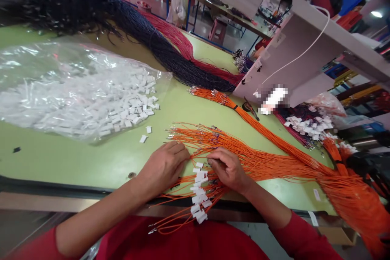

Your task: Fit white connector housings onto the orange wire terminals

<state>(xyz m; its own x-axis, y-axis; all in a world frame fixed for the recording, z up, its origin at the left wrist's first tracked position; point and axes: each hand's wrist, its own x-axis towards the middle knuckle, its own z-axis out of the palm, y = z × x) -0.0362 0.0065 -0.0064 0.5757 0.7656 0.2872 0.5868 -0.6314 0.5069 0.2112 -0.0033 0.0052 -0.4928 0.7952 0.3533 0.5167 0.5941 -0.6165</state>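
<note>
My left hand (167, 164) has its fingers curled together at the near ends of the orange wires, with an orange wire at the fingertips. Opposite it, my right hand (229, 169) pinches at the same spot, its thumb and forefinger around an orange wire; whether a connector is between them is too small to tell. Between and below the hands lies a row of white plastic connectors (199, 198) fitted to orange wires. The main bundle of orange wires (258, 160) fans out behind my right hand, with metal terminals at its tips. Two loose white connectors (143, 139) lie beyond my left hand.
A clear plastic bag (70, 89) spills white connectors on the left. Dark blue wires (152, 36) and red wires (179, 40) stretch across the back. A tied orange bundle (246, 115) lies near black-handled snips (250, 107). A shelf panel (304, 53) stands at right.
</note>
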